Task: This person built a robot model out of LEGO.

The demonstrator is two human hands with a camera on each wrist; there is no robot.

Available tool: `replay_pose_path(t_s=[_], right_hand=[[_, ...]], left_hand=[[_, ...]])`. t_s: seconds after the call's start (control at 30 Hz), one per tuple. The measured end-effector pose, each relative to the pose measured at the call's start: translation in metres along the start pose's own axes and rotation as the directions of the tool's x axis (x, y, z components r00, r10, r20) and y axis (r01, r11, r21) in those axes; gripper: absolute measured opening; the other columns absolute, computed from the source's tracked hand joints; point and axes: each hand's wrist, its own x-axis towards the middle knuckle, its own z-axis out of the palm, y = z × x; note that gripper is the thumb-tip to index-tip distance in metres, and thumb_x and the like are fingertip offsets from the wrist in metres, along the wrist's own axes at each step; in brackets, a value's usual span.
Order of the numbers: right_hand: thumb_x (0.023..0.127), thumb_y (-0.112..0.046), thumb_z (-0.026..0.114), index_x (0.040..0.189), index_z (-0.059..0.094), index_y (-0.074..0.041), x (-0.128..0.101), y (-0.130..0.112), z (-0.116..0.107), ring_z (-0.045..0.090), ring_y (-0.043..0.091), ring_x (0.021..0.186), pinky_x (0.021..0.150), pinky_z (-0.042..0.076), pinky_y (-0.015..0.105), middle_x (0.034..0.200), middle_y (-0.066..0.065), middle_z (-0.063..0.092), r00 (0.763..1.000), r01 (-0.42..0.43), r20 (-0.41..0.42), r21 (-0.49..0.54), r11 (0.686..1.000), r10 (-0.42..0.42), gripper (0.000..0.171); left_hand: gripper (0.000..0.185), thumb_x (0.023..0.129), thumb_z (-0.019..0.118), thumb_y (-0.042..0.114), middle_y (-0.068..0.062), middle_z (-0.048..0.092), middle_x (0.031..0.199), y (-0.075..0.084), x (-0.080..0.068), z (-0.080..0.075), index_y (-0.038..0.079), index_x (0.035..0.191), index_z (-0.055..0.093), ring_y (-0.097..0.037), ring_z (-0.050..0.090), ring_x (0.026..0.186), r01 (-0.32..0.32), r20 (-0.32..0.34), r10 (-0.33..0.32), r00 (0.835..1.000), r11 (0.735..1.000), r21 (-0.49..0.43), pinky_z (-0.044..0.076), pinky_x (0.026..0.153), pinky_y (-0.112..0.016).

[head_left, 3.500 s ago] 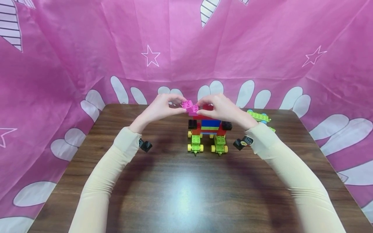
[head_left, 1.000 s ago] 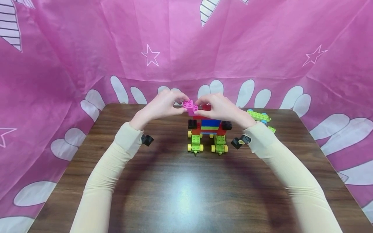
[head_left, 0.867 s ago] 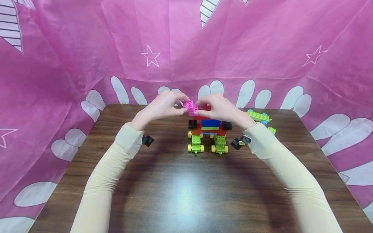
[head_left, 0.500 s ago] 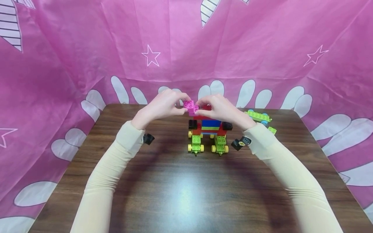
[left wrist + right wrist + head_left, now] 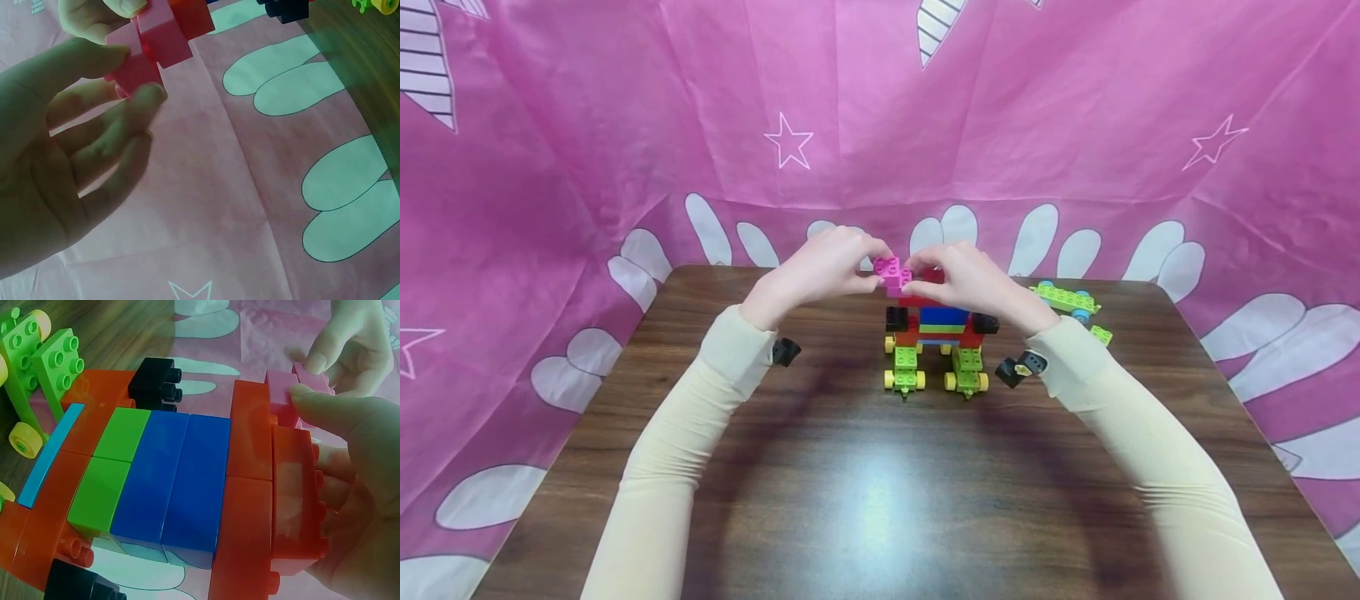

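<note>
Left hand (image 5: 808,275) and right hand (image 5: 973,279): fingers of both clamped on pink brick (image 5: 891,273) atop brick model (image 5: 936,329); model upright on worktop (image 5: 865,483).

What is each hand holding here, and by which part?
Both hands pinch the pink brick on top of the block model: the left hand at its left end, the right hand at its right end, fingers also against the red top layer.
</note>
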Motion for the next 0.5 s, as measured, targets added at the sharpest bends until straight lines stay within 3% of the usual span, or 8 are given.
replay_pose_path(t_s=[0.1, 0.2, 0.27, 0.37, 0.5], right_hand=[[0.088, -0.035, 0.075, 0.111, 0.073, -0.010, -0.001, -0.001, 0.000, 0.070, 0.018, 0.088, 0.082, 0.059, 0.037, 0.101, 0.005, 0.077, 1.000, 0.007, -0.003, 0.004, 1.000, -0.007, 0.034], [0.089, -0.034, 0.074, 0.112, 0.073, -0.010, -0.001, -0.001, 0.000, 0.071, 0.018, 0.089, 0.083, 0.060, 0.036, 0.102, 0.006, 0.077, 1.000, 0.011, -0.005, 0.010, 1.000, -0.011, 0.033], [0.089, -0.033, 0.074, 0.112, 0.073, -0.009, -0.002, -0.002, 0.000, 0.071, 0.018, 0.089, 0.083, 0.060, 0.036, 0.101, 0.006, 0.077, 1.000, 0.011, -0.008, 0.014, 1.000, -0.011, 0.033], [0.088, -0.033, 0.075, 0.111, 0.073, -0.010, -0.003, -0.001, 0.000, 0.071, 0.018, 0.089, 0.083, 0.060, 0.036, 0.100, 0.005, 0.077, 1.000, 0.011, -0.013, 0.016, 1.000, -0.011, 0.033], [0.088, -0.032, 0.075, 0.110, 0.073, -0.010, -0.002, 0.000, 0.001, 0.071, 0.018, 0.088, 0.083, 0.060, 0.036, 0.099, 0.005, 0.077, 1.000, 0.018, -0.016, 0.020, 1.000, -0.017, 0.031]], left_hand=[[0.026, 0.091, 0.068, 0.019, -0.006, 0.074, 0.102, -0.001, -0.003, 0.004, 0.009, 0.115, 0.071, -0.021, 0.065, 0.089, 0.000, -0.017, -0.001, 1.000, 0.998, -0.063, 0.054, 0.079, -0.034], [0.029, 0.092, 0.068, 0.018, -0.010, 0.072, 0.107, -0.006, -0.007, 0.012, 0.005, 0.118, 0.069, -0.024, 0.066, 0.096, -0.002, -0.052, -0.009, 0.999, 0.977, -0.212, 0.056, 0.087, -0.035], [0.031, 0.092, 0.069, 0.019, -0.010, 0.070, 0.110, -0.010, -0.009, 0.018, 0.005, 0.119, 0.068, -0.023, 0.067, 0.099, 0.007, -0.078, -0.035, 0.996, 0.943, -0.333, 0.057, 0.091, -0.036], [0.034, 0.092, 0.070, 0.023, -0.008, 0.070, 0.112, -0.014, -0.010, 0.028, 0.007, 0.122, 0.067, -0.022, 0.067, 0.104, 0.031, -0.105, -0.094, 0.990, 0.870, -0.492, 0.056, 0.096, -0.039], [0.037, 0.093, 0.070, 0.025, -0.007, 0.071, 0.115, -0.016, -0.011, 0.041, 0.009, 0.126, 0.066, -0.020, 0.067, 0.108, 0.050, -0.137, -0.164, 0.977, 0.799, -0.600, 0.053, 0.101, -0.041]])
